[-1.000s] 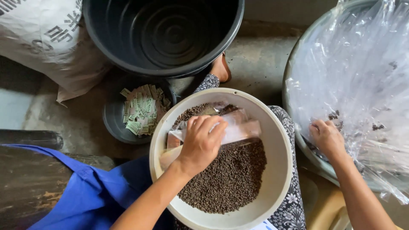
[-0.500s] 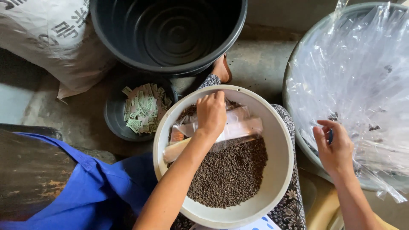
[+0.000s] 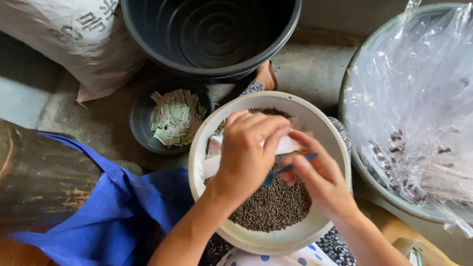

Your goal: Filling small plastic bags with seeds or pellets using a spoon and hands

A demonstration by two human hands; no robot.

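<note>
My left hand (image 3: 246, 152) and my right hand (image 3: 320, 180) met over the cream bowl (image 3: 207, 143), which rested on my lap and serves here as the reference point. The bowl held dark seeds (image 3: 273, 209) in its near half and white packets (image 3: 217, 155) along its far-left inner side. My left hand was curled, fingers bent down and pressed together over the packets; what it gripped underneath could not be determined. My right hand was pinched, thumb and forefinger closed on a thin blue strip (image 3: 281, 172) that ran from the fingertips toward the left hand, just above the seeds. Directly beyond the bowl stood a large black tub (image 3: 162, 39), its rim nearly touching the bowl's far edge. To the left of the bowl, and just beside it, sat a small dark dish (image 3: 143, 128) filled with small pale green slips (image 3: 175, 118). Further left and beyond lay a grey woven sack (image 3: 74, 44). A blue cloth (image 3: 108, 212) lay to the near left of the bowl. To the right of the bowl stood a large grey basin (image 3: 374, 182) covered with crumpled clear plastic film (image 3: 414, 88), with a few dark seeds scattered under it.
</note>
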